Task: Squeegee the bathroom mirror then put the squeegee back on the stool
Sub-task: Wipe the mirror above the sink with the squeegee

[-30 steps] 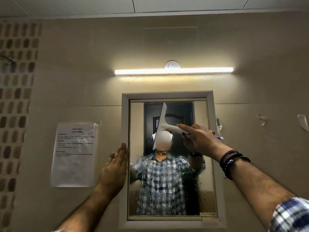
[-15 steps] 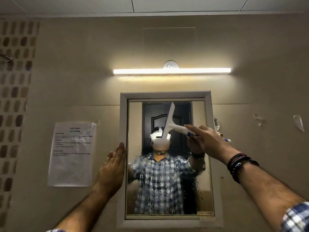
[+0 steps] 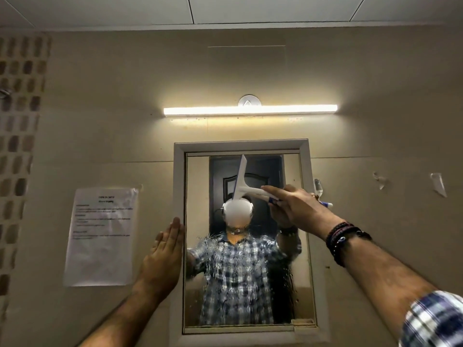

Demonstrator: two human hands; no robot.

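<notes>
While the squeegee [image 3: 240, 180] is gripped by its handle in the right hand [image 3: 299, 209], its white blade is held nearly upright against the upper half of the mirror [image 3: 293, 284], leaning slightly to the right at its top end, which reaches almost to the upper edge of the glass. The right hand's fingers are curled around the handle, with the forefinger stretched forward along its top, and a blue-and-white end of the handle is seen poking out behind the hand, near the mirror's right frame. Dark beaded bracelets [image 3: 344, 240] are worn on the right wrist, and a plaid sleeve [image 3: 436, 321] is seen at the lower right of the mirror.

The left hand [image 3: 164, 256] is held flat and open, fingers together and pointing up, with nothing in it; it is pressed against the mirror's left frame [image 3: 179, 184], about halfway down. Water droplets and streaks are seen over the lower half of the mirror, while the upper part beside the blade looks clearer. A dark door and a figure in a plaid shirt are reflected in the glass.

Above the mirror a lit tube light [image 3: 250, 110] is mounted on the wall. To the left of the mirror a printed paper sheet [image 3: 100, 236] is stuck to the wall; its text is too blurred to be read. To the right of the mirror, scraps of tape [image 3: 438, 184] are left on the wall. The stool cannot be seen.
</notes>
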